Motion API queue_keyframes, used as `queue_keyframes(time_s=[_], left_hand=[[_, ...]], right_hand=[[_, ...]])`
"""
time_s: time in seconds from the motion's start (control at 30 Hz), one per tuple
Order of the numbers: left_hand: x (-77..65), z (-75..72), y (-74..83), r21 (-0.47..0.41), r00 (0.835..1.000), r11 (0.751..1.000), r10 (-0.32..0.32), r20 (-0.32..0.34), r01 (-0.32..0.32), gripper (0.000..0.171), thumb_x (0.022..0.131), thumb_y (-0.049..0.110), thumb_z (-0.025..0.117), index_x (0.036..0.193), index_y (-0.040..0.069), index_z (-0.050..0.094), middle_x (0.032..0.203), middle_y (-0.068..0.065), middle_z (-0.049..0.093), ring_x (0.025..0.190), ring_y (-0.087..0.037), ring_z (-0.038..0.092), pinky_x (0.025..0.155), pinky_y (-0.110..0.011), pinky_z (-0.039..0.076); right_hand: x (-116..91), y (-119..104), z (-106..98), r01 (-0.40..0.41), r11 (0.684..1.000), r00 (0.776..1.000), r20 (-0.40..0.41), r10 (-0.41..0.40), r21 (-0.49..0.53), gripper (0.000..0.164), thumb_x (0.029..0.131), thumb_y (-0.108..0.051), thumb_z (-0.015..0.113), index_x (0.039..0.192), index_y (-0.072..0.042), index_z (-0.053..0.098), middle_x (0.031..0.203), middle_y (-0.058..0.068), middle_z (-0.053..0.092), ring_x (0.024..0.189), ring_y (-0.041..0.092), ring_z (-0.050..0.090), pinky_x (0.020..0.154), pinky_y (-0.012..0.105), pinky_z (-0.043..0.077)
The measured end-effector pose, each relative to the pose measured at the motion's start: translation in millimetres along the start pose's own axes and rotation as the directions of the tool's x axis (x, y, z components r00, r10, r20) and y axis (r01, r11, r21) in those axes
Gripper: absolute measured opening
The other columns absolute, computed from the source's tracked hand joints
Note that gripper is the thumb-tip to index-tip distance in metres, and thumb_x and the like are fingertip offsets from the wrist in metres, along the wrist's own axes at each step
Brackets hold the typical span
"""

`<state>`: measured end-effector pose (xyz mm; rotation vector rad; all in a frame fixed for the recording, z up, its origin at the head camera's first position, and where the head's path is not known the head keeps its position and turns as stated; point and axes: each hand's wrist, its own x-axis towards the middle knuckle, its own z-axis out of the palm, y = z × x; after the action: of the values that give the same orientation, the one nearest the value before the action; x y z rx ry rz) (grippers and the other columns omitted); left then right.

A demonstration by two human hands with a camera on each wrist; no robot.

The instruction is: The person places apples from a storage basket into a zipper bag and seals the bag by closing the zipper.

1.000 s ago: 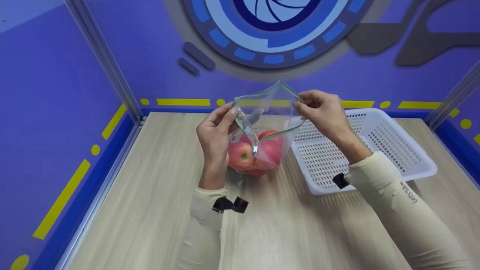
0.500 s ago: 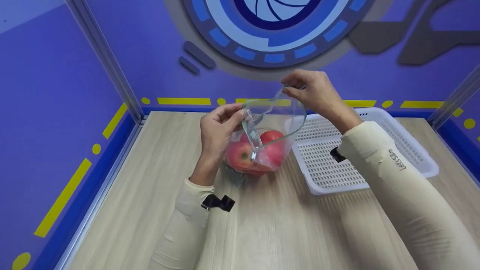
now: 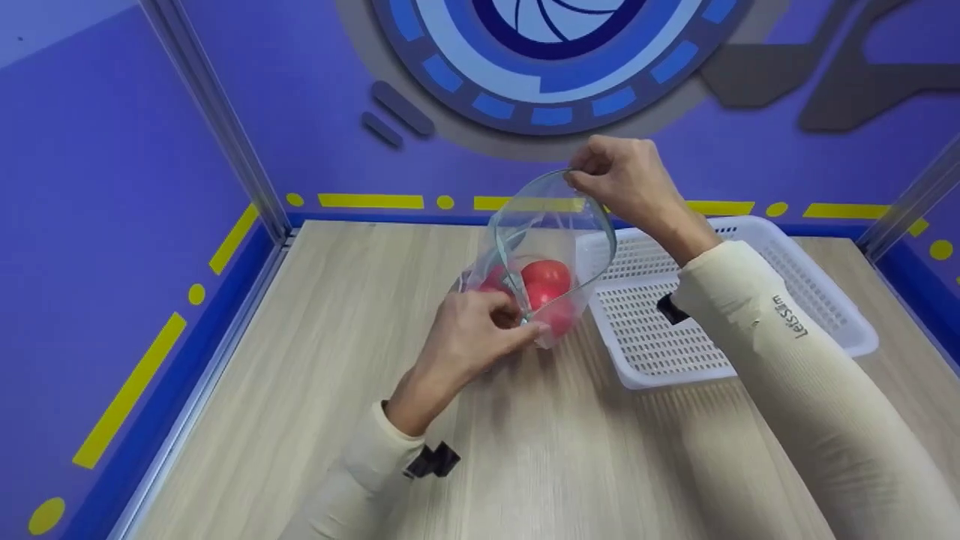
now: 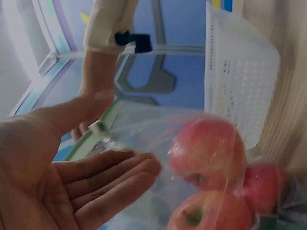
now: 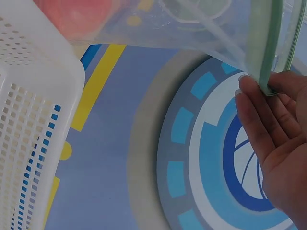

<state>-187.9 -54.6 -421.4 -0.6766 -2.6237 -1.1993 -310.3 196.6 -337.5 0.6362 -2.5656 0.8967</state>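
A clear zip-top bag with a green-edged mouth stands spread wide on the table, holding several red apples. My right hand pinches the far upper corner of the bag's rim between thumb and fingers; the right wrist view shows the grip on the green edge. At the near side of the mouth is my left hand, thumb and forefinger spread apart on either side of the small zip slider. In the left wrist view its other fingers lie nearly straight beside the bag. The left hand hides part of the apples in the head view.
A white perforated plastic basket stands right of the bag, partly under the right forearm. The wooden table is bounded by blue panels, with a decorated wall behind.
My left hand has let go of the bag's left rim and come down toward the slider at the near corner. The right hand has gone up and slightly left with its corner, and the mouth looks rounder.
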Motion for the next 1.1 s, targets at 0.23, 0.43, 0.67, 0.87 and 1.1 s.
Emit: queue_keyframes(time_s=[0.23, 0.43, 0.67, 0.87, 1.1], left_hand=[[15.9, 10.6, -11.9, 0.059, 0.996, 0.998, 0.003, -0.085, 0.002, 0.014, 0.095, 0.005, 0.074, 0.081, 0.003, 0.072, 0.069, 0.0, 0.056, 0.066, -0.013, 0.052, 0.055, -0.022, 0.041], [35.6, 0.7, -43.3, -0.004, 0.985, 0.996, -0.093, -0.145, 0.094, 0.019, 0.1, 0.007, 0.069, 0.082, 0.003, 0.07, 0.07, 0.001, 0.053, 0.067, -0.014, 0.048, 0.053, -0.024, 0.033], [63.5, -19.6, -79.4, 0.02, 0.946, 0.99, -0.127, -0.299, 0.14, 0.02, 0.102, 0.008, 0.066, 0.084, 0.001, 0.071, 0.07, 0.0, 0.053, 0.067, -0.016, 0.049, 0.058, -0.028, 0.035], [94.0, -42.7, -95.4, 0.182, 0.906, 0.98, 0.005, -0.423, 0.08, 0.02, 0.103, 0.006, 0.06, 0.1, -0.004, 0.078, 0.076, -0.01, 0.064, 0.068, -0.022, 0.053, 0.061, -0.04, 0.049], [133.1, -77.3, -91.4, 0.308, 0.914, 0.949, 0.061, -0.401, 0.072, 0.024, 0.106, 0.01, 0.06, 0.107, -0.002, 0.08, 0.092, -0.016, 0.078, 0.078, -0.028, 0.071, 0.07, -0.045, 0.059]], right_hand=[[0, 6, -9, -0.059, 0.998, 0.998, -0.031, 0.059, 0.003, 0.013, 0.102, -0.02, 0.074, 0.104, -0.008, 0.079, 0.094, 0.005, 0.077, 0.08, 0.014, 0.068, 0.07, 0.018, 0.054], [-3, 15, -16, -0.137, 0.99, 0.988, -0.074, 0.139, 0.026, 0.012, 0.099, -0.018, 0.075, 0.1, -0.008, 0.08, 0.092, 0.007, 0.079, 0.077, 0.012, 0.07, 0.065, 0.017, 0.053], [-9, 19, -12, -0.143, 0.989, 0.984, -0.103, 0.145, 0.031, 0.014, 0.1, -0.019, 0.074, 0.098, -0.006, 0.078, 0.091, 0.008, 0.079, 0.075, 0.014, 0.07, 0.062, 0.018, 0.052], [-8, 22, -5, -0.106, 0.994, 0.985, -0.136, 0.103, -0.018, 0.015, 0.101, -0.018, 0.07, 0.099, -0.005, 0.077, 0.089, 0.009, 0.077, 0.078, 0.021, 0.069, 0.067, 0.019, 0.05], [9, 27, 3, -0.177, 0.983, 0.966, -0.181, 0.182, 0.046, 0.013, 0.099, -0.013, 0.066, 0.096, -0.005, 0.076, 0.088, 0.01, 0.078, 0.075, 0.017, 0.073, 0.067, 0.016, 0.054]])
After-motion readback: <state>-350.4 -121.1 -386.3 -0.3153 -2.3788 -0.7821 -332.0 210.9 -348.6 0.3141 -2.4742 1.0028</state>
